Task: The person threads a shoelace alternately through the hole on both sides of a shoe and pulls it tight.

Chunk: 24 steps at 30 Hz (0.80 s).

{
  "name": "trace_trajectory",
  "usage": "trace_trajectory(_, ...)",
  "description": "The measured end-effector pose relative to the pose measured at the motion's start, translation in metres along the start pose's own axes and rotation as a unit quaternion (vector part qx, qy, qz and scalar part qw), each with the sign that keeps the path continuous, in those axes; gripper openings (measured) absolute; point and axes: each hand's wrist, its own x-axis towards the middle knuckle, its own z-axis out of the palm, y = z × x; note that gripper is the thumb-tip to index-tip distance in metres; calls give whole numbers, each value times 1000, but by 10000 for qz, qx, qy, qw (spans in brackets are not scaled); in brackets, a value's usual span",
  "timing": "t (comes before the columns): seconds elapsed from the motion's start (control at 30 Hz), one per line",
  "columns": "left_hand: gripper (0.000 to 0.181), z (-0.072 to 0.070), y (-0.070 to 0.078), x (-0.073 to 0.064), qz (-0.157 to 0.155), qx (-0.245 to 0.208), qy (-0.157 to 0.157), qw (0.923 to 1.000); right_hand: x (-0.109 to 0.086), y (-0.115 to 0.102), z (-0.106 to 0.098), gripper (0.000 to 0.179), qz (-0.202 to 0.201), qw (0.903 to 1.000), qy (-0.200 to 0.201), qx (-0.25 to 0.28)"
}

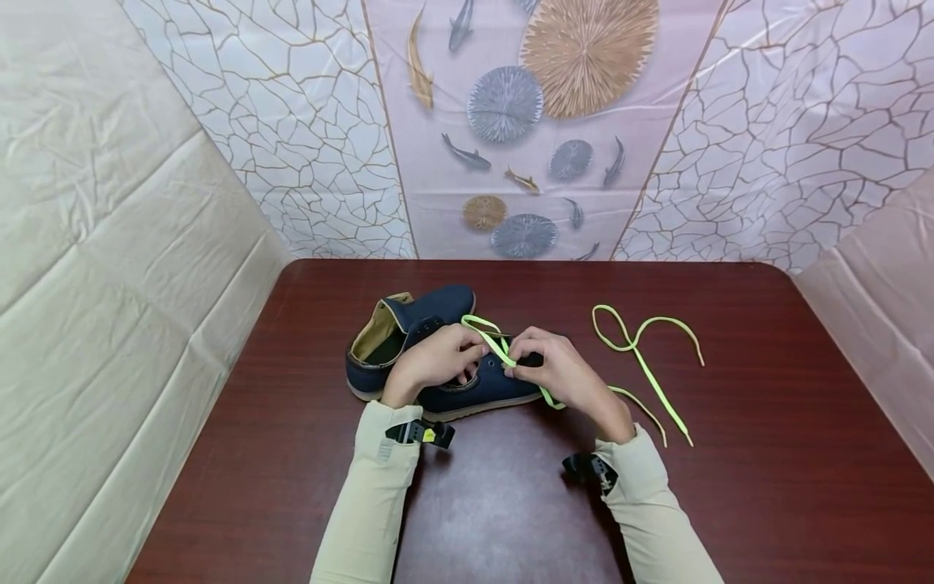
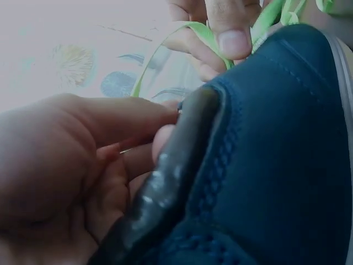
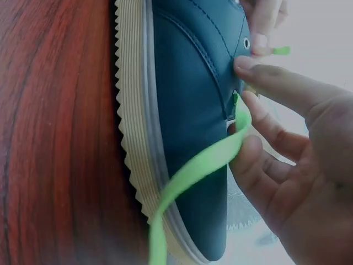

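Observation:
A navy shoe (image 1: 474, 396) lies with its toe to the right, and a bright green shoelace (image 3: 204, 160) comes out of an eyelet near its toe end. My left hand (image 1: 441, 357) is at the shoe's opening, thumb and fingers gripping the edge beside the dark lining (image 2: 160, 193). Over the eyelet flap, my right hand (image 1: 550, 365) pinches the lace, its thumb (image 3: 256, 69) against the flap just below a metal eyelet (image 3: 246, 42). A lace loop (image 1: 474, 322) arches up between both hands. In the left wrist view, the right fingertips (image 2: 234, 44) press the lace close to the flap.
A second navy shoe (image 1: 445, 304) with a tan lining stands behind the left hand. Another green lace (image 1: 645, 357) lies looped on the dark red wooden table (image 1: 766, 454) to the right. A lace end (image 1: 645, 410) trails past the right wrist. Patterned cloth (image 1: 328, 122) hangs behind the table.

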Motion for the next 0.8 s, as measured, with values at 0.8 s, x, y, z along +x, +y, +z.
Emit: trace_trajectory(0.8,24,6,0,5,122,1102,461,9928,0,3,-6,6,348,9981,-61,504)
